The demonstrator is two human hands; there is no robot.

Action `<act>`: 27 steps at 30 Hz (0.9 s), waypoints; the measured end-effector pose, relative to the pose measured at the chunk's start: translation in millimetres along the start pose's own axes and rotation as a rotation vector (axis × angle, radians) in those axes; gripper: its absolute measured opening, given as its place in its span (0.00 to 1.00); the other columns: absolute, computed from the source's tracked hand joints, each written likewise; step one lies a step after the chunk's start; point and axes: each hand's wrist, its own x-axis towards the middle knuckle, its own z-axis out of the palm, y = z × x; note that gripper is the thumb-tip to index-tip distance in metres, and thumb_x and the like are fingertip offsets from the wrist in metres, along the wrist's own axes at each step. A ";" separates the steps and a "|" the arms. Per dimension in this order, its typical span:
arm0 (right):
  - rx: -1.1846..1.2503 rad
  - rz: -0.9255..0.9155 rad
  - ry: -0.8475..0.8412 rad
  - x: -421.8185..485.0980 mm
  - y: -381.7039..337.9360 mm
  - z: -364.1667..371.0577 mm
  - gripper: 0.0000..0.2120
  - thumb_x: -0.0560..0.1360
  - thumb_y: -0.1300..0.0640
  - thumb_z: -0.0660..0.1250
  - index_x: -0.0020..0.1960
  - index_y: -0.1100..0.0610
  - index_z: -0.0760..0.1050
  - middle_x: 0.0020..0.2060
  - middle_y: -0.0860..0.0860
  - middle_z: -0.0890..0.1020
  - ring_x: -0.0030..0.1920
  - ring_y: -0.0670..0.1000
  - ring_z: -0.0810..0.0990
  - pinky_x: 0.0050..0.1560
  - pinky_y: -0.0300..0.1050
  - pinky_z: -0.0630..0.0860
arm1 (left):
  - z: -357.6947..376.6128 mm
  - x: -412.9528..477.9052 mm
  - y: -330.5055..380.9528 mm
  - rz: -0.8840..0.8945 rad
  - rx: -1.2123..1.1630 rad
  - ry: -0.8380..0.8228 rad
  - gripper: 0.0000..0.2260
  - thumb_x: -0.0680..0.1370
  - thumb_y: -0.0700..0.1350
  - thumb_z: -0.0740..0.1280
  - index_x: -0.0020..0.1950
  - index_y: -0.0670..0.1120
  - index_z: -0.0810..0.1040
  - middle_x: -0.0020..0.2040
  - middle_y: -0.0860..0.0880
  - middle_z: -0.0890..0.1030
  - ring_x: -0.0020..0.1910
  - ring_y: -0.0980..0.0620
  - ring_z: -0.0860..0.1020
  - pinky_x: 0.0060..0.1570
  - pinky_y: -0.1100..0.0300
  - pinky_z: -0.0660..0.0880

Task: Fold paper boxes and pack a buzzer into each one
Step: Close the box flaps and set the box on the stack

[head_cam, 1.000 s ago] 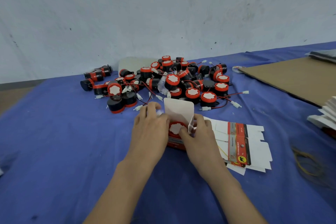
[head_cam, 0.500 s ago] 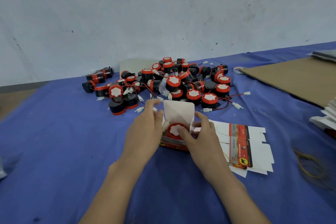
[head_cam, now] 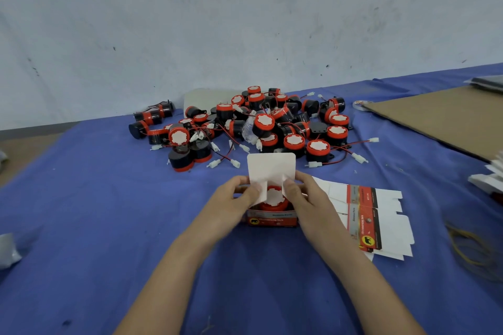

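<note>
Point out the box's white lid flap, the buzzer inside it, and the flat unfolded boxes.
White cardboard lid flap (head_cam: 271,168): head view, flap's middle.
Round red buzzer in box (head_cam: 273,195): head view, white top face.
Flat red-and-white paper boxes (head_cam: 367,215): head view, red printed strip.

view: one wide-angle camera, worn on your head.
facing: forward and down, across the blue bench to the wall behind it.
range: close; your left hand and right hand grip the paper box dead centre, forearms coming in from the bottom edge.
far field: buzzer pile just beyond your hands, near the wall.
edges: cardboard sheet cut off at right.
</note>
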 end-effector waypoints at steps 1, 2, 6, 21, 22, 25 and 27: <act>-0.020 -0.003 -0.010 -0.9 -0.4 0.8 0.09 0.83 0.48 0.60 0.62 0.38 0.70 0.47 0.36 0.83 0.49 0.38 0.81 0.46 0.33 0.78 | 0.6 -0.1 -0.3 0.008 0.015 -0.019 0.07 0.82 0.52 0.65 0.57 0.56 0.79 0.50 0.58 0.83 0.46 0.60 0.81 0.40 0.66 0.77; -0.053 -0.008 -0.011 -1.5 -1.3 2.3 0.10 0.83 0.50 0.61 0.62 0.37 0.68 0.46 0.35 0.82 0.48 0.37 0.81 0.43 0.31 0.76 | 1.2 0.1 -0.4 0.020 0.017 -0.027 0.06 0.82 0.51 0.65 0.56 0.56 0.79 0.50 0.58 0.83 0.43 0.62 0.81 0.37 0.69 0.75; -0.089 -0.026 0.029 -1.5 -2.5 4.6 0.16 0.81 0.55 0.65 0.55 0.33 0.66 0.49 0.36 0.79 0.46 0.35 0.79 0.37 0.29 0.74 | 1.7 2.1 -0.5 0.021 -0.082 -0.001 0.05 0.81 0.48 0.67 0.54 0.58 0.80 0.53 0.57 0.83 0.37 0.65 0.80 0.32 0.71 0.72; -0.168 -0.067 -0.153 -2.7 10.5 -18.0 0.11 0.80 0.45 0.60 0.54 0.33 0.78 0.68 0.27 0.68 0.63 0.30 0.70 0.59 0.39 0.74 | -10.8 -9.9 -14.9 0.288 0.171 -0.066 0.11 0.83 0.50 0.62 0.53 0.61 0.84 0.67 0.68 0.72 0.64 0.71 0.71 0.54 0.74 0.71; -0.226 -0.115 -0.199 -4.6 10.8 -20.0 0.11 0.77 0.40 0.62 0.58 0.32 0.76 0.67 0.24 0.67 0.63 0.29 0.70 0.59 0.35 0.72 | -11.7 -12.0 -17.0 0.326 0.269 -0.081 0.09 0.80 0.59 0.63 0.56 0.64 0.82 0.68 0.71 0.70 0.66 0.72 0.68 0.57 0.74 0.70; -0.327 -0.208 -0.258 -6.9 11.1 -23.4 0.14 0.76 0.36 0.65 0.60 0.26 0.70 0.66 0.25 0.68 0.64 0.31 0.71 0.61 0.34 0.71 | -10.8 -14.9 -21.8 0.378 0.370 -0.059 0.15 0.73 0.67 0.64 0.58 0.69 0.77 0.66 0.75 0.70 0.67 0.71 0.68 0.61 0.70 0.70; -0.341 -0.242 -0.258 -8.1 7.2 -23.3 0.12 0.76 0.35 0.62 0.59 0.24 0.69 0.64 0.25 0.69 0.64 0.32 0.71 0.60 0.32 0.71 | -8.7 -15.7 -22.3 0.422 0.378 -0.034 0.14 0.73 0.66 0.64 0.58 0.70 0.75 0.64 0.75 0.71 0.65 0.70 0.70 0.60 0.72 0.69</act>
